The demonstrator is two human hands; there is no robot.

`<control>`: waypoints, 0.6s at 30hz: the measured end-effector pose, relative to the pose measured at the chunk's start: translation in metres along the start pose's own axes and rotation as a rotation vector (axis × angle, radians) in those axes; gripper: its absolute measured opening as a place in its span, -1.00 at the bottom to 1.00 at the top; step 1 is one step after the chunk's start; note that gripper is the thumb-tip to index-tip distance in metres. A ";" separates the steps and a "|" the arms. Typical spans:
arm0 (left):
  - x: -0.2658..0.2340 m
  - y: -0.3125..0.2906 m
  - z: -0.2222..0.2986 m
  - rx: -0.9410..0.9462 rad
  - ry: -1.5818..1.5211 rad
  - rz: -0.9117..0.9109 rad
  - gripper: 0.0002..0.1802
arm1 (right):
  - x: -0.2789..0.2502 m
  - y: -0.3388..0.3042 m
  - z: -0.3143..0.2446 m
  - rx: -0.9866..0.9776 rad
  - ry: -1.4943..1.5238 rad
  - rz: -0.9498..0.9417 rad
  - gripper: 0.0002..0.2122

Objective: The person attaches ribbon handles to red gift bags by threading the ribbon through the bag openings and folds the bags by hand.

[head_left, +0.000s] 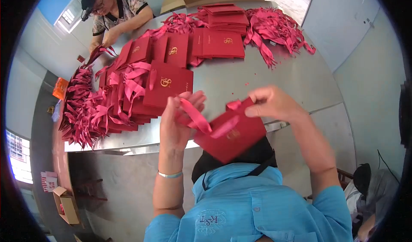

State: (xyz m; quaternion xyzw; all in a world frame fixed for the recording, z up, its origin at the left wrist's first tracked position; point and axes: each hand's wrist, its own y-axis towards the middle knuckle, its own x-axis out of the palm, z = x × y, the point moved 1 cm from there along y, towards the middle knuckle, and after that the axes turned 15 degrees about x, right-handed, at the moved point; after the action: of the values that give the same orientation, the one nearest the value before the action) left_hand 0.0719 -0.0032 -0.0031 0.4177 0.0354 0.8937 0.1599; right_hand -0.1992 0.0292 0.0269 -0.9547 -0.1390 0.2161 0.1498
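A small dark red gift bag (234, 135) with a gold emblem hangs tilted in front of me. My right hand (277, 105) pinches its upper right corner between thumb and fingers. From its top edge a pink-red ribbon handle (196, 117) stretches left to my left hand (182, 113). There the ribbon crosses the palm beside the thumb, and the fingers are partly extended behind it. A pile of similar red bags (169, 85) lies on the metal table just beyond my left hand, some with ribbons draped over them.
The metal table (292, 85) also bears a heap of loose ribbons (274, 27) at the far right, stacked red bags (225, 17) at the back and ribboned bags (83, 105) at the left. Across the table a co-worker (118, 15) handles a ribbon. A cardboard box (66, 205) stands lower left.
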 end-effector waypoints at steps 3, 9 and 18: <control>-0.011 -0.005 0.032 0.355 0.156 0.068 -0.36 | -0.009 0.023 -0.069 -0.321 -0.118 0.007 -0.86; -0.022 -0.038 0.075 0.758 0.243 0.213 -0.41 | 0.000 0.064 -0.154 -0.445 -0.087 -0.225 -0.83; -0.019 -0.076 -0.016 0.525 0.759 0.357 -0.58 | 0.031 0.214 -0.067 -0.302 -0.149 -0.075 -0.77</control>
State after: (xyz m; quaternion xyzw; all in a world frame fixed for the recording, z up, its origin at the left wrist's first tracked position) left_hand 0.0903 0.0636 -0.0428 0.0886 0.2430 0.9571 -0.1304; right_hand -0.0988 -0.1721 -0.0013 -0.9418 -0.2164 0.2573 0.0020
